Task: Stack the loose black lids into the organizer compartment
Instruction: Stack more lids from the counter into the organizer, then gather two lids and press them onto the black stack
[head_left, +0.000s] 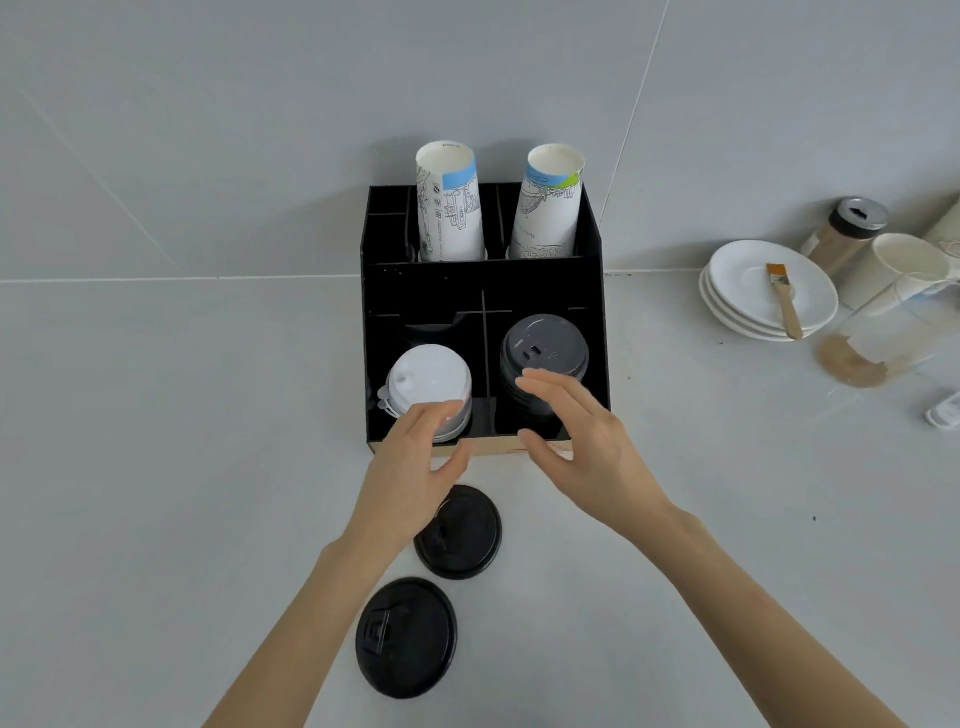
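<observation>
Two loose black lids (458, 532) left on counter, 6 o'clock of organizer (597, 291).
Both hands (415, 462) spread, nothing held. Lids judged light, thin, flexible; best pinched at rim.

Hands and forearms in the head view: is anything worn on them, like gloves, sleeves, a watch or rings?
Nothing worn shows. The left hand and right hand are bare, without gloves. Both forearms are uncovered right down to the bottom edge of the picture, so no sleeve or cuff comes into view. No watch, band or bracelet sits on either wrist, and no ring is visible, though the fingers are slightly blurred.
</observation>
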